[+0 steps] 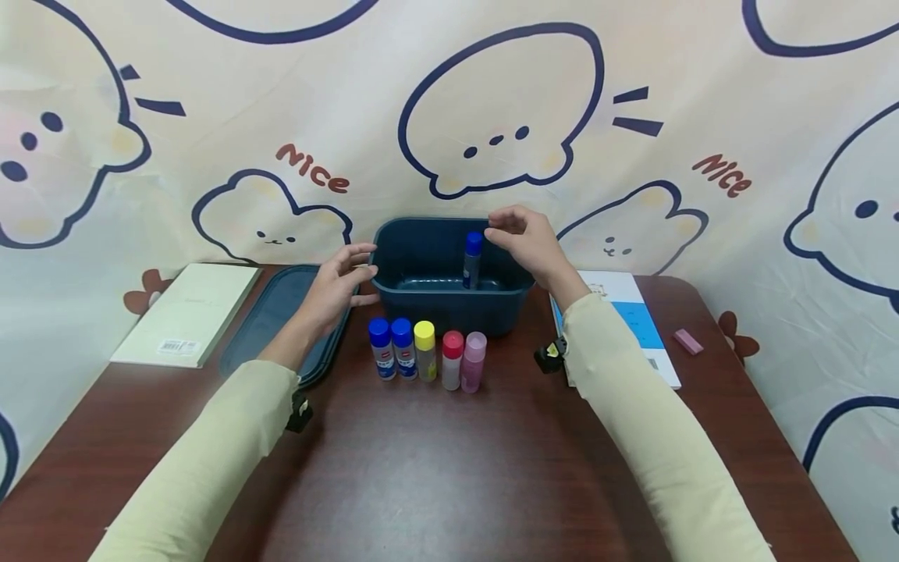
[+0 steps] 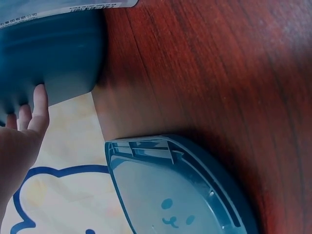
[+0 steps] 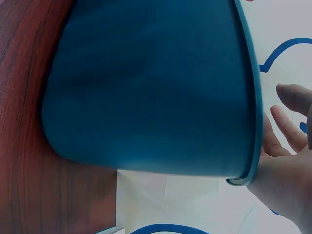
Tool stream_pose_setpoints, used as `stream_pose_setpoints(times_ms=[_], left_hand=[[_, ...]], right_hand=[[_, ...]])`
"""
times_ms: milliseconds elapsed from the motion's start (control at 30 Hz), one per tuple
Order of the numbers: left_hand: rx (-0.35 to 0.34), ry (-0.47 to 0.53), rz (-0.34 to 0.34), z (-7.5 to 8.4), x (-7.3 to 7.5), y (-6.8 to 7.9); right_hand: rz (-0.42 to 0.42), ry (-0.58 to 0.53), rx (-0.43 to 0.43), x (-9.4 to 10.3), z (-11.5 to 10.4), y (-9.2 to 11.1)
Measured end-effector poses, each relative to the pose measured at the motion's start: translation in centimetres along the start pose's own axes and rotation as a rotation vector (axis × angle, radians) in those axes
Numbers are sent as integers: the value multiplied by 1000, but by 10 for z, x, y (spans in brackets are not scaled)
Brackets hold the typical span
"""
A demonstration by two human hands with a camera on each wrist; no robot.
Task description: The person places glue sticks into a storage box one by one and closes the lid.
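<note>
The dark blue bin (image 1: 485, 312) is standing on the brown desk (image 1: 435, 468), near the patterned wall covering (image 1: 337, 94). A blue-capped glue stick (image 1: 472, 265) is showing inside the bin, toward its right side, cap uppermost and close to vertical; whether its base is touching the bin floor, this inspector cannot tell. The right hand (image 1: 530, 242) is hovering at the bin's right rim, beside and apart from that stick; its thumb and fingers are spreading apart, slightly bent. The left hand (image 1: 337, 289) is resting its fingertips against the bin's left end, its fingers spreading and extending rather than closing.

Directly before the bin, five sticks are standing upright in a row. From the left, they are showing as a first blue-topped tube (image 1: 382, 355), a second blue-topped tube (image 1: 405, 355), a yellow-topped tube (image 1: 424, 355), a red-topped tube (image 1: 452, 363) and a pink tube (image 1: 473, 367). A dark blue lid (image 1: 274, 320) is lying left of the bin, partly behind the left forearm, with a pale book (image 1: 193, 312) lying beyond it. A blue-and-white book (image 1: 635, 316) is lying at the right, partly under the right sleeve (image 1: 632, 382), and a small pink block (image 1: 687, 341) is lying just beside it.
</note>
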State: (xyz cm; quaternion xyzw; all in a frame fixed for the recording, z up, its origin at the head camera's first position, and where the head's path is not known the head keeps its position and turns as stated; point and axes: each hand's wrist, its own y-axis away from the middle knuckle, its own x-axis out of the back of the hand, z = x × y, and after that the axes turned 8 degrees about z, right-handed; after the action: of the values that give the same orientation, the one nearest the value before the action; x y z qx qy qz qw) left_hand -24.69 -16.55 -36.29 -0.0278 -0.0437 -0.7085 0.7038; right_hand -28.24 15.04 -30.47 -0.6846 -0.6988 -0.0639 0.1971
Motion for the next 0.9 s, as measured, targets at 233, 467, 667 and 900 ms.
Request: stream_pose_setpoints(times_ms=[233,467,667,900], left_hand=[[-9,7,-4,-2,1,0],[-12,15,-2,-4,1,1],[-16,18,-9,-5,1,2],[-26,27,-8,-6,2,2]], right_hand=[[6,-14,24,-3,-4,6],[-24,-42,48,-6,-7,18],[-48,-72,86,-4,-9,29],[-94,-83,92,-3,-12,47]])
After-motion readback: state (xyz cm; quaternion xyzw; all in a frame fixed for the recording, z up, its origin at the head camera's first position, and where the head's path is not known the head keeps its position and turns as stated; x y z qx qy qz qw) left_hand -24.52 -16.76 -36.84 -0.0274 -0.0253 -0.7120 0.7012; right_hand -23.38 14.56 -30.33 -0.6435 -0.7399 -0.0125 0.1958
